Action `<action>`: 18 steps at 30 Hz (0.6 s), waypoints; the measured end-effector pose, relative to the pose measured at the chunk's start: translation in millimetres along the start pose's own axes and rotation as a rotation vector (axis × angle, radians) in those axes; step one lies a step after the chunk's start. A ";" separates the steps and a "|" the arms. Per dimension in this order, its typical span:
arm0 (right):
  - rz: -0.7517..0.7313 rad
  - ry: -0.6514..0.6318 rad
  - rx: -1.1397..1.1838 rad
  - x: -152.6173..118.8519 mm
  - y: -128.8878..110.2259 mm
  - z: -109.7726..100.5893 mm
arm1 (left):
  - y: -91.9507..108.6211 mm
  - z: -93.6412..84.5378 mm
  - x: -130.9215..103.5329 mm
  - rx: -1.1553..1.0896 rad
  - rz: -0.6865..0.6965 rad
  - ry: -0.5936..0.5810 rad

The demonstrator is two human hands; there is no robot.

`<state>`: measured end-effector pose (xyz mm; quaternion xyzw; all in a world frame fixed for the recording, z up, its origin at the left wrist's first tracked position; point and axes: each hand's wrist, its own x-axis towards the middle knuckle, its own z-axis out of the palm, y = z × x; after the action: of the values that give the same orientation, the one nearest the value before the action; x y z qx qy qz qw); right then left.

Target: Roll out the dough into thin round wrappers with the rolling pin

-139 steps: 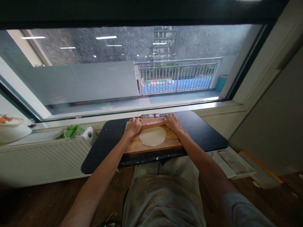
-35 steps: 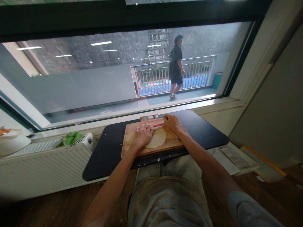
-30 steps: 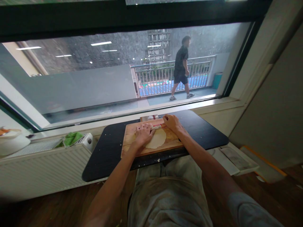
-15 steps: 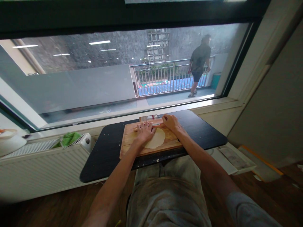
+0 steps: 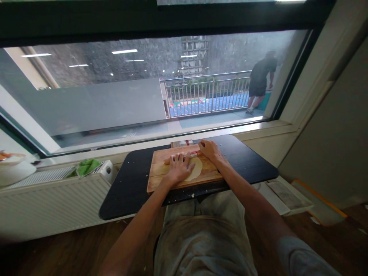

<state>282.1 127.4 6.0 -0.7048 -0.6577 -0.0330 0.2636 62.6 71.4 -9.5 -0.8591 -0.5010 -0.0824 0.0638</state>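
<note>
A wooden rolling pin [image 5: 194,154] with a red and white label lies across a wooden board [image 5: 156,176]. My left hand [image 5: 180,168] rests flat over the pin's left part, its fingers spread and its thumb stretched towards a round sheet of dough [image 5: 197,170]. Part of the dough is hidden under that hand. The fingers of my right hand [image 5: 209,148] are curled round the pin's right end, at the board's far right corner.
The board lies on a black table [image 5: 244,157] dotted with crumbs. Behind it is a small box [image 5: 184,143] by the window sill. A radiator [image 5: 63,199] with a green cloth [image 5: 87,167] stands to the left. Outside the window, a person [image 5: 258,78] bends near a railing [image 5: 212,96].
The rolling pin has shifted slightly towards me, and my left hand has moved a little right over the dough. Outside, the person has moved right and bent over.
</note>
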 end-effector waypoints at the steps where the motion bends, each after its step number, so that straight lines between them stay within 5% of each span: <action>1: 0.000 -0.001 0.004 -0.2 -0.2 -0.3 | -0.1 -0.2 -0.1 0.001 -0.002 -0.004; 18: 0.003 -0.020 -0.005 0.9 -2.1 -3.0 | -5.2 -0.5 31.6 -0.061 -0.054 -0.091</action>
<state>281.1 126.9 9.6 -0.7067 -0.6594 -0.0273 0.2552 73.4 100.7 -2.3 -0.8497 -0.5237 -0.0600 0.0125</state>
